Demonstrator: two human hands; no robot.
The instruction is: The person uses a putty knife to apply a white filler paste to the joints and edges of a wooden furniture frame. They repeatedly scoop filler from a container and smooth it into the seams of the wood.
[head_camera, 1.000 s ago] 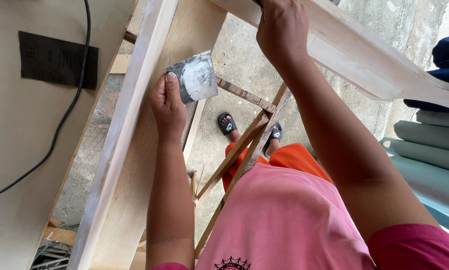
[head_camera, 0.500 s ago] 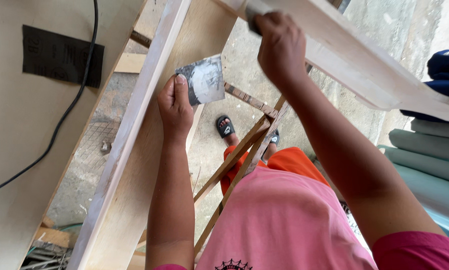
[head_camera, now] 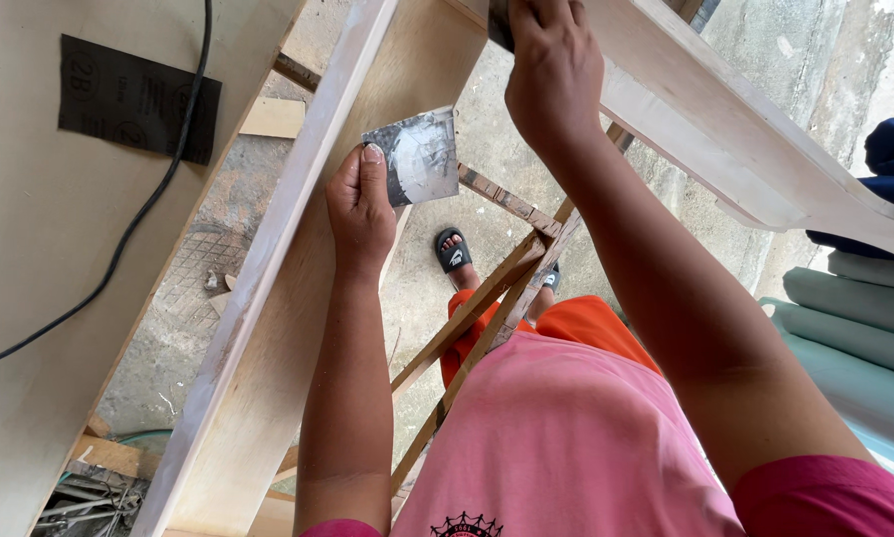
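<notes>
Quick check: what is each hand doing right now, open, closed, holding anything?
Left hand: closed, pinching a flat metal scraper blade smeared with grey filler.
Right hand: closed on a dark object at the whitish board; what it is cannot be told.

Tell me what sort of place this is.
Probably a small carpentry or furniture workshop: bare plywood frame on a concrete floor, a sheet of sandpaper on a board, and a filler-smeared scraper in the left hand.

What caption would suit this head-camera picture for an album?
Left hand holds a smeared scraper beside a wooden frame; right hand grips a tool on the upper board.
</notes>
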